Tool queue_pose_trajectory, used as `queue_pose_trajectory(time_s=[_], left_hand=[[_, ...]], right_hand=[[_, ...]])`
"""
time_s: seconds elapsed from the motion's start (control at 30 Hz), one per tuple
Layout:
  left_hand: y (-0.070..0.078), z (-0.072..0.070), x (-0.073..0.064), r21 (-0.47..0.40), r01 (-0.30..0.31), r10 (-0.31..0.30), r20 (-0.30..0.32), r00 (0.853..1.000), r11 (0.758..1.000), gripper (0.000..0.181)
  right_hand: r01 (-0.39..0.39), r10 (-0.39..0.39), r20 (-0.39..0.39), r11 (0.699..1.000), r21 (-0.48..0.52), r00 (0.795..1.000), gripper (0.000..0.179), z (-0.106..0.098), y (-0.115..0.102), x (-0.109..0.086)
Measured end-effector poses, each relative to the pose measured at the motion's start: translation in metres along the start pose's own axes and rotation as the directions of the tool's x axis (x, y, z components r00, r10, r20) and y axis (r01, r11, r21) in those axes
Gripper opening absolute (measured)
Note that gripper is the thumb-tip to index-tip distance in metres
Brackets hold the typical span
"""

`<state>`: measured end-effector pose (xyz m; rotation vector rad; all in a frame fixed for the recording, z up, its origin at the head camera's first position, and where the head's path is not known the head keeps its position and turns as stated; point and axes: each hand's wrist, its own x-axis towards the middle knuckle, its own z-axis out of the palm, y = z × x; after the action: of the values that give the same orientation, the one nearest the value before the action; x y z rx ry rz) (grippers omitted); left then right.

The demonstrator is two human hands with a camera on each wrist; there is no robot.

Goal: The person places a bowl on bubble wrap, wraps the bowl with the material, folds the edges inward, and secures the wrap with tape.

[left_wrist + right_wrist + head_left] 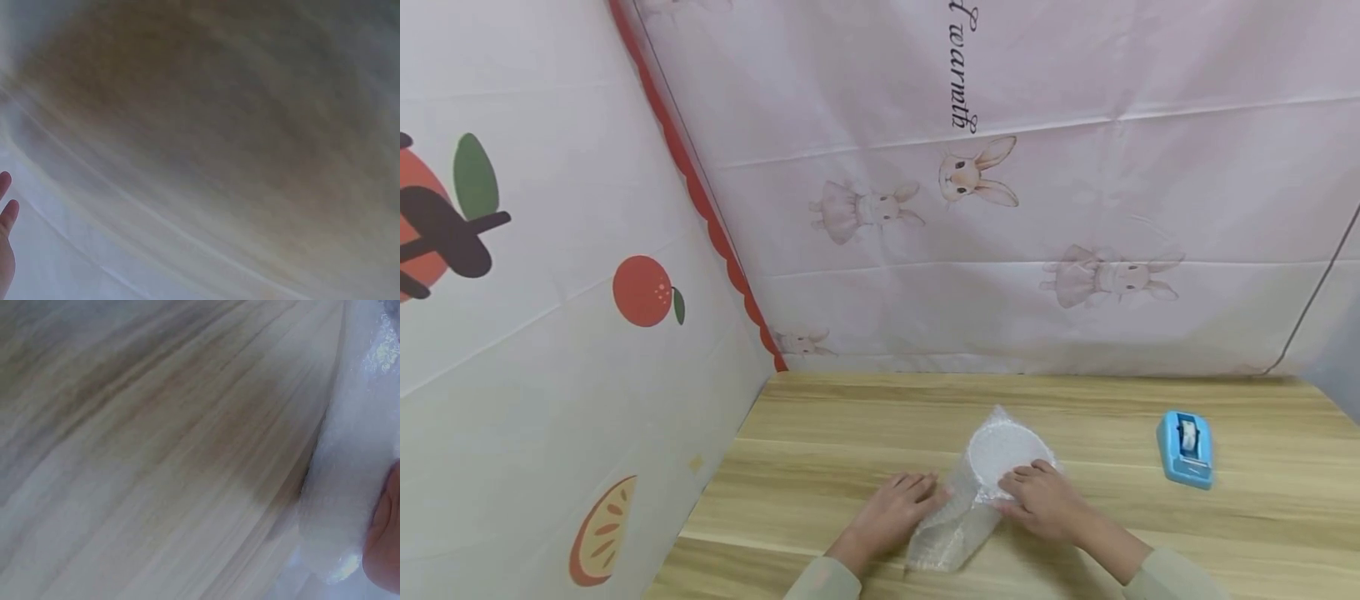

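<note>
Wood-grain table (820,425), left hand (892,510) touching bubble wrap (958,533), fingers relaxed, right hand (1047,504), fingers clamped on wrap

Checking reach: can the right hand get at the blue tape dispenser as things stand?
Likely yes: nothing stands between the right hand and the tape dispenser, though it must first leave the bubble wrap.

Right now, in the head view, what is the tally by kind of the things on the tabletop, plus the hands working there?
Bubble-wrapped bundle: 1
Blue tape dispenser: 1
Hands: 2, the left hand and the right hand
Total: 4
</note>
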<state>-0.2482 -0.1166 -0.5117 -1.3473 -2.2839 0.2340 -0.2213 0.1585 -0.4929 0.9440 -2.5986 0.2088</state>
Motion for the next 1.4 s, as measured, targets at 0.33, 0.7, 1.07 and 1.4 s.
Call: queue_pose_trajectory(time_s=[0.33,0.7,1.07,1.4], left_hand=[[-0.001,0.005,-0.001,-0.080,0.032,-0.036,-0.044,0.998,0.996,0.042],[0.002,-0.005,0.007,-0.257,0.143,-0.138,0.038,0.990,0.956,0.045],[0.005,-0.016,0.034,-0.344,0.198,-0.204,0.019,0.979,0.918,0.041],[0.014,-0.013,0.058,-0.500,0.189,-0.250,-0.057,0.967,0.845,0.036]], right_hand=[[-0.061,0.060,0.012,0.998,0.021,0.998,0.026,0.004,-0.001,0.002],[-0.039,0.040,-0.065,0.999,0.019,0.997,0.027,0.011,0.002,0.001],[-0.096,0.096,0.037,0.995,0.003,0.995,0.028,0.004,-0.003,0.003],[-0.109,0.109,0.065,0.994,-0.009,0.992,0.028,0.003,-0.005,0.005]])
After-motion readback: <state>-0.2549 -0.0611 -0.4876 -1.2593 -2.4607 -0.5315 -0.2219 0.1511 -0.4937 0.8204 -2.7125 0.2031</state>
